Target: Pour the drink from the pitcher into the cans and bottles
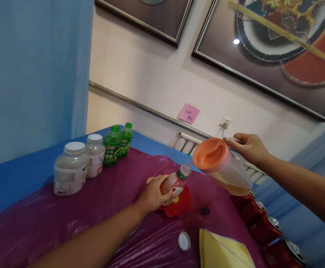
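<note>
My right hand (pixel 246 147) grips the handle of a clear pitcher (pixel 235 176) with an orange lid (pixel 209 153). The pitcher is tipped to the left and has pale yellowish liquid inside. Its spout side meets the open mouth of a small clear bottle (pixel 176 182) with a green neck band. My left hand (pixel 154 193) is wrapped around that bottle, which stands over a red scalloped dish (pixel 185 204). A round white cap (pixel 184 241) lies on the purple plastic sheet nearer to me.
Two clear jars with white lids (pixel 71 169) and two green bottles (pixel 112 147) stand at the left. A folded yellow cloth (pixel 224 249) lies at the front. Several red cans (pixel 265 227) line the right edge. Purple plastic (pixel 95 219) covers the blue table (pixel 11 182).
</note>
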Demonstrator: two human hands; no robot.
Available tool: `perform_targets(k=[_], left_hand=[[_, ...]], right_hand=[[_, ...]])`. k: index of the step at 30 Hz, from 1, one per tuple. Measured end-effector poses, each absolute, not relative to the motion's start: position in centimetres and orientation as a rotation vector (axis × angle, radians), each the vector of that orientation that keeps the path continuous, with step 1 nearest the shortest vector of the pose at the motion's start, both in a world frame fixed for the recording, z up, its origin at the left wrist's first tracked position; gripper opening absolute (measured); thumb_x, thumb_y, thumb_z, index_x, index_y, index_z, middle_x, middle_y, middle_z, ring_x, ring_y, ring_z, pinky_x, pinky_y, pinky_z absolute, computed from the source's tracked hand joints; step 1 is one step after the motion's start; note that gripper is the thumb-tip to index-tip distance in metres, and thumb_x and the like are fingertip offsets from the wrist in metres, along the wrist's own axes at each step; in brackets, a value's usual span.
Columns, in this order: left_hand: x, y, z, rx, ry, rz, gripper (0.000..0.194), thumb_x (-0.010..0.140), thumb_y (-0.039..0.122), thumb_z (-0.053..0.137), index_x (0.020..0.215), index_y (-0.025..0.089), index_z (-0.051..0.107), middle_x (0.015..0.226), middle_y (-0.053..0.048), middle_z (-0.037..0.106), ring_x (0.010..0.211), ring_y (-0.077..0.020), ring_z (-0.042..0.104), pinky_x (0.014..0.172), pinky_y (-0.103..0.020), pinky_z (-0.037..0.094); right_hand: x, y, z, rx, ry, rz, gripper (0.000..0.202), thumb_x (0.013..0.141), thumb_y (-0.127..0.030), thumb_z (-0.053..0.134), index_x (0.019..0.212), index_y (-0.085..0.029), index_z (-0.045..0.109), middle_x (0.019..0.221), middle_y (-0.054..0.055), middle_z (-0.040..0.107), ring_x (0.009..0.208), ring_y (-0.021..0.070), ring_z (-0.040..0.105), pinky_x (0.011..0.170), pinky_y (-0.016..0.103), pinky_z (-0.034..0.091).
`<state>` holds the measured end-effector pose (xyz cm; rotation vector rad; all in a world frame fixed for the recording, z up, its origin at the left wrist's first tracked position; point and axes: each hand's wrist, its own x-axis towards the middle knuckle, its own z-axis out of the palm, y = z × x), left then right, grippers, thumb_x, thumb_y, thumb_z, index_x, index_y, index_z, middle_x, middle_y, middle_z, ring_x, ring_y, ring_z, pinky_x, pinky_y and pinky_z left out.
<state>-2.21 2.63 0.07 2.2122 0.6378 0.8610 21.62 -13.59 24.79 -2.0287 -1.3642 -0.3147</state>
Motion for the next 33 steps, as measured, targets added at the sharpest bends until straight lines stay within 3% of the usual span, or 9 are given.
perform_targets(k=[33], left_hand=[[-2.22, 2.73, -0.17, 2.213, 0.624, 0.896, 0.066, 0.068, 0.042, 0.084, 0.129, 0.025, 0.065, 0.128, -0.007, 0.072, 0.117, -0.0307, 0.063, 0.105, -0.043, 0.044]], right_hand=[[21.65, -13.72, 24.67, -2.038, -1.386, -0.315, 0.061, 0.077, -0.075, 0.063, 0.055, -0.024, 0.038, 0.054, -0.005, 0.027, 0.052, 0.0109, 0.026, 0.047, 0.028, 0.021]])
